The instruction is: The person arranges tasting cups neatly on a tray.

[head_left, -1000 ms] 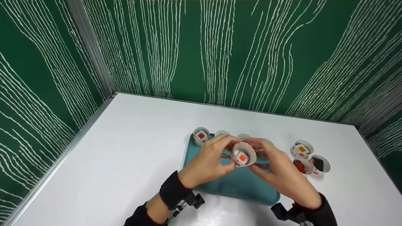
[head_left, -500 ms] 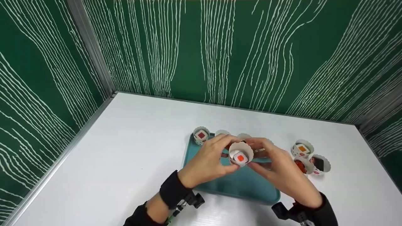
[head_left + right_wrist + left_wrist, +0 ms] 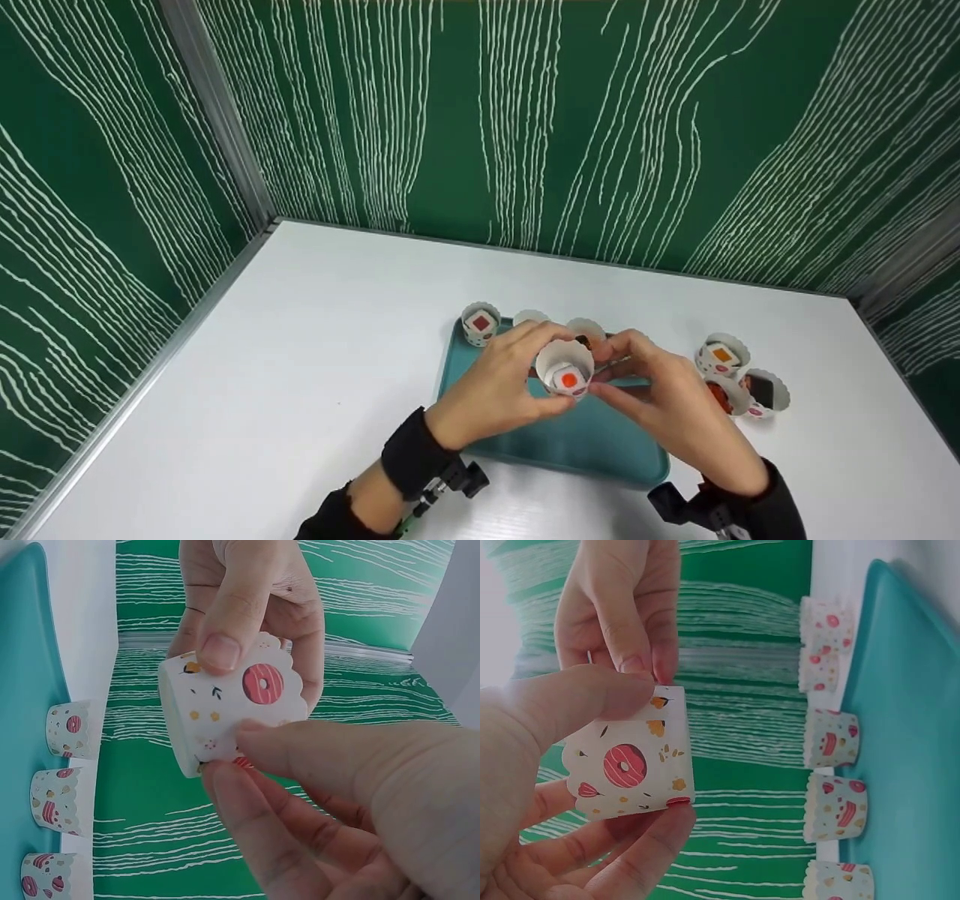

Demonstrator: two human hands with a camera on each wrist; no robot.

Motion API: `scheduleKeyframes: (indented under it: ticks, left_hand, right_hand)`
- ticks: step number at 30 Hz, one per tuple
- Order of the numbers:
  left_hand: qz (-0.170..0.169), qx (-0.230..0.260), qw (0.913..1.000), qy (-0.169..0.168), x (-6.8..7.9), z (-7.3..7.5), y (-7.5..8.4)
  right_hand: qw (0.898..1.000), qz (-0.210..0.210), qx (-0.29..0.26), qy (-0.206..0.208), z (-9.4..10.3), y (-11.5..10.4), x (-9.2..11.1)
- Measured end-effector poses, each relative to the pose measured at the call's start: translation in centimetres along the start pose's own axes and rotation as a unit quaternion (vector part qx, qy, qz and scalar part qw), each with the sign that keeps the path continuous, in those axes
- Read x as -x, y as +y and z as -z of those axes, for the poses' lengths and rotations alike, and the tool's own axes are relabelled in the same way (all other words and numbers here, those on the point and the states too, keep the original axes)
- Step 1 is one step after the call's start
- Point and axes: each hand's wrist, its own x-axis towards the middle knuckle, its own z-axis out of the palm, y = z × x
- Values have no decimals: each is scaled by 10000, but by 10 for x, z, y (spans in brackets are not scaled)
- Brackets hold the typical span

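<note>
Head view: left hand (image 3: 499,379) and right hand (image 3: 667,386) pinch the paper cup (image 3: 564,355) between them above the teal tray (image 3: 566,442), an orange-topped piece (image 3: 569,380) inside; the wrist views instead show a pink doughnut (image 3: 625,766) printed outside.

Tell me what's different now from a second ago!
The held cup moved a little left and turned, so its opening faces the head camera more. The left hand and right hand still hold it. The tray and other cups stayed put.
</note>
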Motion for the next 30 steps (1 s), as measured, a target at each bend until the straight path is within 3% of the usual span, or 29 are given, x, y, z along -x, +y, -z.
scheduleKeyframes:
  ticks: [9,14,24,30]
  left_hand:
    - [-57,-70,9999,-79,1,-1,0]
    - [83,-151,9995,-279,2,-2,2]
    - [26,-319,9985,-438,1,-5,1]
    - [-85,-352,9981,-492,2,-8,0]
  right_hand:
    - [9998,-132,-46,-108,0,-1,2]
    - [9998,-167,29,-129,0,-2,2]
    - [9983,261,516,16,0,0,0]
    - [9978,368,541,-142,2,0,0]
